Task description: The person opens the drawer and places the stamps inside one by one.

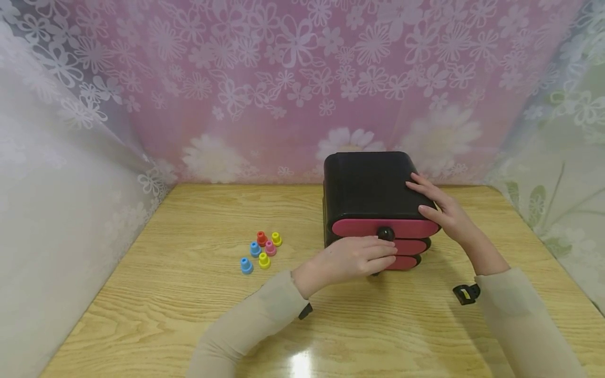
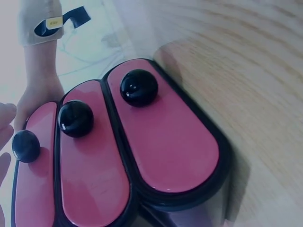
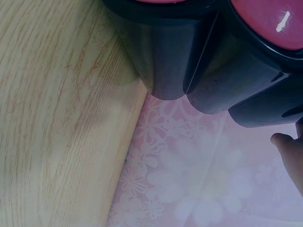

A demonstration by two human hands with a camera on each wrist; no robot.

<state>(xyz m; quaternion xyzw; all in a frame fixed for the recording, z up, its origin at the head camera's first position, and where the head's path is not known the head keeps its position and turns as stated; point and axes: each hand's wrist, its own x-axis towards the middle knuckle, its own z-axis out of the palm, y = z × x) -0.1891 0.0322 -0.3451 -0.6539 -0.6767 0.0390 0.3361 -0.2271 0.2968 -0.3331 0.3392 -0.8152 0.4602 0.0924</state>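
A black chest of drawers (image 1: 371,184) with three pink drawer fronts stands on the table, all three drawers closed. My left hand (image 1: 352,260) is in front of it, fingers nearly straight, just below the top drawer's round black knob (image 1: 385,233). In the left wrist view, fingertips (image 2: 4,124) show beside the top knob (image 2: 26,146), with a gap between them; the middle knob (image 2: 75,118) and bottom knob (image 2: 138,88) are in sight. Spread over the chest's right top edge, my right hand (image 1: 446,212) rests on it. The right wrist view shows the chest's side (image 3: 165,56).
Several small coloured pegs (image 1: 255,249), red, blue, yellow and pink, stand grouped on the wooden table (image 1: 198,220) left of the chest. A flowered curtain (image 1: 264,105) hangs behind, with pale curtains at both sides. A black strap (image 1: 465,294) is at the right wrist.
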